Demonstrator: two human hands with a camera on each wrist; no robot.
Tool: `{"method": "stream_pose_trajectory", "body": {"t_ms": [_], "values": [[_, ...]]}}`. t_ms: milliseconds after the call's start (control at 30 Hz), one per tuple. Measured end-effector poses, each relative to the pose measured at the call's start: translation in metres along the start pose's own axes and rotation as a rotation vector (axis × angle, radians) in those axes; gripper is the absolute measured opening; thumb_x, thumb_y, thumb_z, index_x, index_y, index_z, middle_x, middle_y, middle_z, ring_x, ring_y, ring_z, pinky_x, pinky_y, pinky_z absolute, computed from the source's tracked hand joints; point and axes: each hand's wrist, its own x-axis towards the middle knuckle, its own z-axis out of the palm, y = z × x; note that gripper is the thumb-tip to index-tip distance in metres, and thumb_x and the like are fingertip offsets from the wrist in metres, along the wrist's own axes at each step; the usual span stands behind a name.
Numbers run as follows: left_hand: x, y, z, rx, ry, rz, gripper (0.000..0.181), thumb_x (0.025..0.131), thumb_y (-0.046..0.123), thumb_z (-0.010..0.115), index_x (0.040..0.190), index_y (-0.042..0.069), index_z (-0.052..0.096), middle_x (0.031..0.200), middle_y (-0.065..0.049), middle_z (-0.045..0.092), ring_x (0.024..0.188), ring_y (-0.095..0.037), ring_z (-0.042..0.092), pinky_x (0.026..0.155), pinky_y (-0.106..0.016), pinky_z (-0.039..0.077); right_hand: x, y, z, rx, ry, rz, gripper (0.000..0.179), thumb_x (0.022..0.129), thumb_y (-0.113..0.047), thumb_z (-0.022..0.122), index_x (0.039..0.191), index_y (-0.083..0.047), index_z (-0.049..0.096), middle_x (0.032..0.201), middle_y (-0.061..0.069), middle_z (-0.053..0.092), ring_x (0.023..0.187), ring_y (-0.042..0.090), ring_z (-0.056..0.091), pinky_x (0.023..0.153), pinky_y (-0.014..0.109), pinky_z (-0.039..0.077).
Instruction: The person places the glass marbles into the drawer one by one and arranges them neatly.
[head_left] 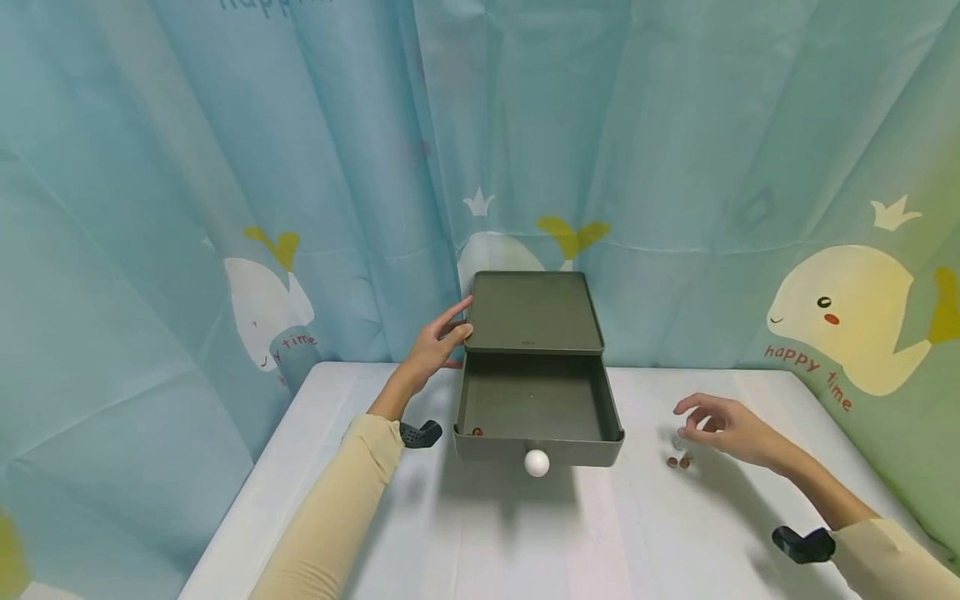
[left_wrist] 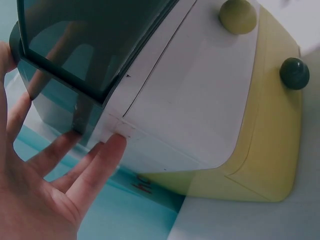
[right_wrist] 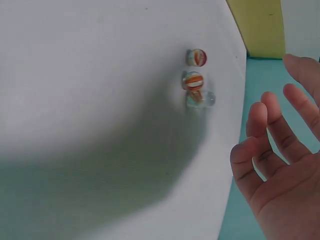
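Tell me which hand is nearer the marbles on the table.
Right. The right hand hovers beside those marbles, not touching them; the left hand is across the drawer box, against its left side.

At least four marbles point(right_wrist: 193, 80), two hands point(head_left: 429, 350)

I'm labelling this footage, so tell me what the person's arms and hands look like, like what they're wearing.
Both arms wear plain cream sleeves, the left sleeve and the right sleeve. A small dark device shows by each cuff, left device and right device. The left hand and right hand are bare, with no gloves or rings visible.
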Motion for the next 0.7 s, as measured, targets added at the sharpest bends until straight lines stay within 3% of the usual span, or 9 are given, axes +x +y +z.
{"method": "stream_pose_trajectory", "body": {"t_ms": [533, 700], "values": [[-0.001, 0.002, -0.001, -0.016, -0.020, -0.011, 0.060, 0.106, 0.032, 0.055, 0.163, 0.031, 0.033, 0.162, -0.016, 0.037, 0.139, -0.043, 0.045, 0.093, -0.060, 0.055, -0.023, 0.016, 0.012, 0.086, 0.009, 0.064, 0.025, 0.095, -0.008, 0.074, 0.117, -0.002, 0.065, 0.091, 0.002, 0.066, 0.073, 0.017, 0.069, 0.064, 0.024, 0.049], [-0.006, 0.013, 0.000, 0.000, -0.027, -0.010, 0.061, 0.106, 0.029, 0.054, 0.163, 0.024, 0.033, 0.160, -0.020, 0.037, 0.138, -0.045, 0.045, 0.094, -0.060, 0.054, -0.029, 0.024, 0.015, 0.062, 0.039, 0.005, 0.023, 0.092, -0.004, 0.075, 0.113, -0.002, 0.066, 0.088, 0.001, 0.064, 0.068, 0.012, 0.064, 0.060, 0.024, 0.046]]}}
